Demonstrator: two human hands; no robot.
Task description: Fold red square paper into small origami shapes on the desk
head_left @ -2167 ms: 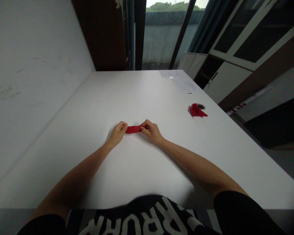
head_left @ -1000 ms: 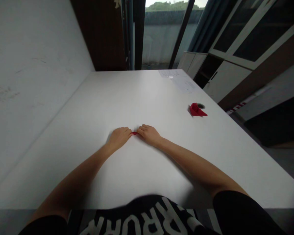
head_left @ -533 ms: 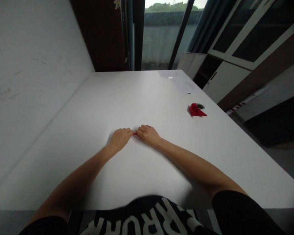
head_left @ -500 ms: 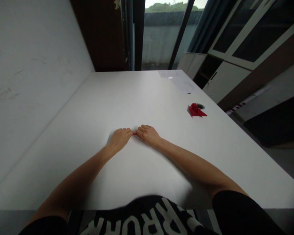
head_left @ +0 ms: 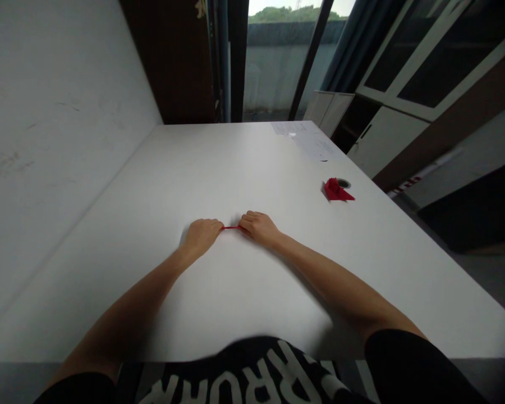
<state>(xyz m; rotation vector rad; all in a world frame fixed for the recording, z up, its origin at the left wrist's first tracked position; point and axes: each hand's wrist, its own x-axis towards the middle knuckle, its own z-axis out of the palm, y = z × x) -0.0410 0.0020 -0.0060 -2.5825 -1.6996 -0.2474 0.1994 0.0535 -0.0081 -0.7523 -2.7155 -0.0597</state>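
Observation:
Between my two hands runs a thin red strip (head_left: 231, 227), seen edge-on; it looks like folded paper, though most of it is hidden by my fingers. My left hand (head_left: 202, 234) is closed on its left end, knuckles up, low over the white table (head_left: 219, 297). At the other end my right hand (head_left: 258, 227) is closed on the strip too, with fingers curled over it. A short stretch of red shows in the gap between the hands.
Red folded paper pieces (head_left: 336, 190) lie on the table's right side, beside a round cable hole (head_left: 343, 183). Printed sheets (head_left: 307, 140) lie near the far right corner. A wall (head_left: 67, 112) borders the left edge. Cabinets (head_left: 387, 140) stand beyond the right edge.
My hands have moved a little apart, left hand to the left and right hand to the right. More of the red strip shows between them.

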